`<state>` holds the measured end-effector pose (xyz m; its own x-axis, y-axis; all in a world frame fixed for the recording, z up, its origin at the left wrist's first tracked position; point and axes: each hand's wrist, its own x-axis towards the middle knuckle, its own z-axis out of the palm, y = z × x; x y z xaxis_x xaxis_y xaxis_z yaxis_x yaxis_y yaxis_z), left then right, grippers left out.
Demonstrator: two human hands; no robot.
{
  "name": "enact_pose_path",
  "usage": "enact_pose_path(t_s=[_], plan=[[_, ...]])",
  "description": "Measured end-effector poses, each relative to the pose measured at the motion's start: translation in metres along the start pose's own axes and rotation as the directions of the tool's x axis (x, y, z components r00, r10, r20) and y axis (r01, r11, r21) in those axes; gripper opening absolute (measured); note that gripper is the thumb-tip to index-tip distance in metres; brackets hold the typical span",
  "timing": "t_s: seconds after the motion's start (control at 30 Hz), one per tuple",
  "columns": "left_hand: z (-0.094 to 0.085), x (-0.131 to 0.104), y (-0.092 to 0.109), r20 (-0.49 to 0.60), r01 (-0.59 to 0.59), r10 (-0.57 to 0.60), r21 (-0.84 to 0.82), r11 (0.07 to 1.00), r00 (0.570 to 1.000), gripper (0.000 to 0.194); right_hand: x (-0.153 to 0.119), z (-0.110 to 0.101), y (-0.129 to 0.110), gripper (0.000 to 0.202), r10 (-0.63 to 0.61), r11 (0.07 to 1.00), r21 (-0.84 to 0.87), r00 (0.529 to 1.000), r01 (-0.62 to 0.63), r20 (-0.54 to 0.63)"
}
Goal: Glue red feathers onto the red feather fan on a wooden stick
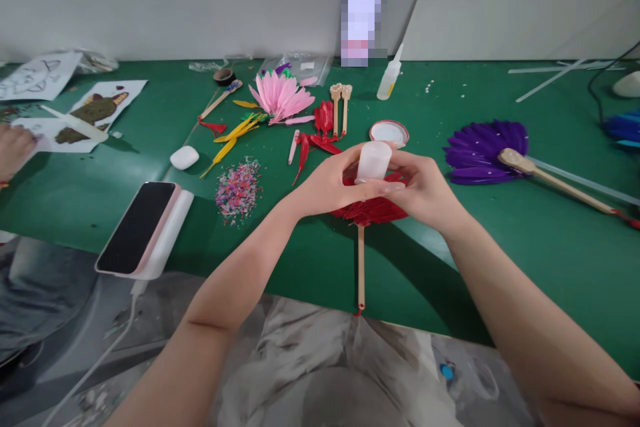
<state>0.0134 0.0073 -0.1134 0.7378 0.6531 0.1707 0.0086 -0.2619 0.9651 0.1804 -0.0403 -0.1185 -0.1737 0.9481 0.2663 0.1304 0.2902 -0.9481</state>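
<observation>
A white plastic bottle [375,159] is held with its flat end toward me, over a red feather fan [370,211]. My left hand [333,180] is closed round its left side. From the right, my right hand [425,190] grips it too, and the fingertips of both hands come close together. The bottle's other end is hidden. The fan lies on the green table with its wooden handle [361,267] pointing at me; the hands cover part of its feathers. Just behind the hands is a round white lid or dish with a red rim [389,132].
Pink feathers [281,99], yellow feathers [235,137] and a pile of colourful bits [239,191] lie left. A purple feather fan [485,150] lies right. A dropper bottle [389,80] stands behind. A phone [137,227] rests near the front edge. Another person's hand [15,150] is far left.
</observation>
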Motion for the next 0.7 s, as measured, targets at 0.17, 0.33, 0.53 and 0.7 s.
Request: enact_pose_path(t_s=[0.17, 0.33, 0.53, 0.7], plan=[[-0.0004, -0.0021, -0.0014, -0.02, 0.0, 0.002, 0.106, 0.994, 1.0, 0.054, -0.0009, 0.0045, 0.001, 0.034, 0.039, 0.994, 0.103, 0.999, -0.042, 0.031], [-0.0015, -0.0036, 0.0, -0.013, -0.078, 0.082, 0.196, 0.977, 0.997, 0.049, -0.0015, 0.0053, 0.0008, 0.031, 0.028, 0.989, 0.147, 0.999, -0.033, 0.039], [-0.0009, -0.0038, -0.0013, -0.004, -0.144, 0.149, 0.224, 0.964, 0.989, 0.048, -0.0025, 0.0057, -0.001, 0.031, 0.037, 0.989, 0.141, 0.999, -0.038, 0.005], [-0.0016, -0.0036, -0.0027, 0.002, -0.159, 0.163, 0.229, 0.96, 0.987, 0.044, -0.0015, 0.0069, -0.0037, 0.028, 0.044, 0.99, 0.134, 0.999, -0.041, -0.019]])
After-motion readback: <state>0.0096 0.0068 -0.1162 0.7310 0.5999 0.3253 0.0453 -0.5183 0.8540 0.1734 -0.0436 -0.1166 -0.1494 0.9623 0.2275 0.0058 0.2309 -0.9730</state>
